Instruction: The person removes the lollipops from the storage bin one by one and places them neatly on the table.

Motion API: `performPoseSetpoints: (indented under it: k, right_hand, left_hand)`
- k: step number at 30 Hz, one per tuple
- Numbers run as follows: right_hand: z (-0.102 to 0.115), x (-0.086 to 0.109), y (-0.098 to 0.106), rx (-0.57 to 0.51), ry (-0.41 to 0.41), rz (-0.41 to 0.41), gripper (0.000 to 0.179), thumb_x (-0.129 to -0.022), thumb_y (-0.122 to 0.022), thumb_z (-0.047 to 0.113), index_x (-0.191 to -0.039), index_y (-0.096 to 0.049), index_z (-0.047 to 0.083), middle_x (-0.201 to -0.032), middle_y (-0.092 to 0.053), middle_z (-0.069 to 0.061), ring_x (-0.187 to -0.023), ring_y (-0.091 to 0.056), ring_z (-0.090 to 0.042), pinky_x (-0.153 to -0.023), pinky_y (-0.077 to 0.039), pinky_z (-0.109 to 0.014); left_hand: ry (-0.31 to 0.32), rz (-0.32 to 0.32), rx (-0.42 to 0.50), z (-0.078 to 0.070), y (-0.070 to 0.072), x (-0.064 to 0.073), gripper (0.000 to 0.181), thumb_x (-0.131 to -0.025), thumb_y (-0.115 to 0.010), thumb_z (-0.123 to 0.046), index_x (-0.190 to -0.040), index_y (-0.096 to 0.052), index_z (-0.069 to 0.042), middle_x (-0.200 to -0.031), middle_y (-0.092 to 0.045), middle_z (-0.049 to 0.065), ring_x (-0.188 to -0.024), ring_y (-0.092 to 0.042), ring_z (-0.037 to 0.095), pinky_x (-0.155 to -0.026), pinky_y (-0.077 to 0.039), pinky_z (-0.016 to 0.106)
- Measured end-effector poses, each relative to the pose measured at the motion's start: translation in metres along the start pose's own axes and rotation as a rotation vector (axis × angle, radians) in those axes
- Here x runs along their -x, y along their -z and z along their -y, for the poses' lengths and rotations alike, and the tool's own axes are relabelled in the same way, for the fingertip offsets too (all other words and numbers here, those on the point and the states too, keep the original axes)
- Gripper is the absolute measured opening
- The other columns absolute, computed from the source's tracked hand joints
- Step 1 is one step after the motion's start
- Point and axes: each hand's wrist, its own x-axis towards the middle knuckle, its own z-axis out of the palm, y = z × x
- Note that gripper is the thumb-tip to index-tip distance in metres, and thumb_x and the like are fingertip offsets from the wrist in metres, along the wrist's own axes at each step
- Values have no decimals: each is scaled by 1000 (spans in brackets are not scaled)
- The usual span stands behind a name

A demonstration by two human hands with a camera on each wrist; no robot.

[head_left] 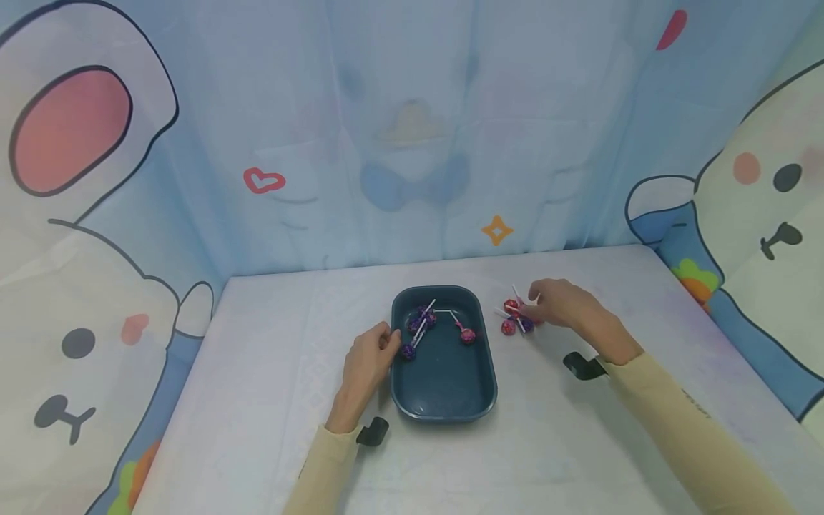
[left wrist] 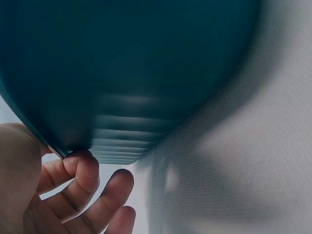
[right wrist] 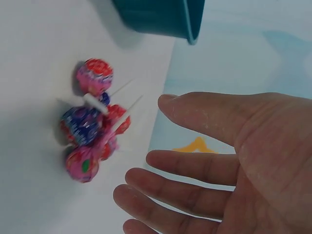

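A dark teal plastic bin (head_left: 444, 390) stands on the table, holding purple-wrapped lollipops (head_left: 408, 351) at its left and a pink-wrapped lollipop (head_left: 467, 335) toward its right. My left hand (head_left: 365, 363) pinches the bin's left rim between thumb and index finger; the other fingers (left wrist: 114, 187) hang loosely beside the ribbed wall in the left wrist view. To the right of the bin lies a small pile of red, pink and blue lollipops (right wrist: 80, 126), their white sticks crossing. Beside this pile my right hand (head_left: 566, 307) hovers, fingers spread and thumb apart, with nothing in its grasp in the right wrist view.
A pale cloth covers the table (head_left: 283, 408). Behind it hangs a light blue curtain (head_left: 309, 129) with cartoon prints, which also runs along both sides. Each wrist carries a small black camera mount (head_left: 582, 366) near the sleeve cuff.
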Motion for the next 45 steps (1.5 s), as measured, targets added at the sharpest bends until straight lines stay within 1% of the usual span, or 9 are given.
performPoseSetpoints:
  k: [5, 11, 16, 18, 22, 25, 33, 38, 45]
  right_hand:
    - [11, 1, 3, 27, 40, -34, 54, -84, -62, 38, -116, -53, -3, -89, -65, -12, -78, -57, -21, -72, -48, -42]
    - [25, 3, 6, 46, 68, -60, 52, -83, -62, 40, -115, -56, -1, -97, -64, -14, -74, -57, -18, -69, -48, -39]
    - [39, 5, 9, 52, 79, -62, 50, -84, -62, 37, -117, -54, 1, -104, -63, -15, -71, -58, -16, -66, -49, -35]
    - [45, 5, 9, 64, 87, -71, 49, -84, -62, 37, -117, -55, 2, -105, -63, -14, -73, -59, -16, -68, -49, -36]
    - [57, 8, 8, 89, 115, -98, 47, -83, -63, 38, -116, -56, 4, -109, -63, -14, -88, -60, -23, -78, -47, -44]
    - [66, 10, 7, 99, 141, -106, 47, -83, -63, 39, -116, -56, 5, -112, -62, -15, -96, -60, -26, -80, -47, -46]
    - [88, 14, 6, 106, 207, -116, 47, -83, -63, 40, -115, -58, 7, -105, -64, -11, -88, -60, -22, -77, -47, -43]
    - [101, 14, 4, 134, 238, -133, 46, -82, -64, 40, -113, -58, 7, -100, -64, -8, -78, -57, -17, -69, -48, -39]
    - [117, 14, 1, 142, 274, -130, 42, -82, -64, 39, -110, -60, 9, -101, -65, -7, -78, -58, -16, -68, -48, -38]
  left_hand:
    - [-1, -2, 1, 0, 1, 1, 26, -91, -50, -38, -75, -50, -18, -61, -49, -4, -51, -43, 9, -45, -33, 24]
    - [0, -3, -3, -1, 0, 1, 25, -91, -49, -38, -76, -51, -18, -61, -48, -4, -51, -43, 9, -45, -33, 24]
    - [0, -7, -5, -1, 0, 0, 26, -91, -50, -38, -75, -50, -18, -61, -48, -4, -52, -43, 9, -45, -33, 24]
    - [0, -9, -9, 0, 0, 0, 26, -91, -49, -39, -75, -50, -18, -61, -48, -4, -52, -43, 9, -45, -33, 24]
    - [0, -9, -17, 0, 0, 0, 26, -91, -49, -39, -75, -50, -19, -61, -48, -4, -53, -43, 9, -46, -33, 24]
    - [0, -9, -15, 0, 0, 0, 26, -91, -49, -39, -75, -50, -19, -61, -48, -4, -53, -44, 9, -45, -33, 24]
    - [-1, -8, -8, 1, 0, 1, 25, -91, -50, -38, -75, -51, -18, -61, -48, -4, -51, -43, 9, -45, -33, 24]
    - [-5, -9, -4, 0, 0, 0, 26, -91, -50, -38, -75, -50, -18, -61, -47, -4, -52, -43, 9, -45, -32, 24]
    - [-5, -11, -12, -1, 1, 0, 25, -91, -50, -38, -75, -50, -18, -60, -47, -4, -52, -43, 10, -45, -32, 24]
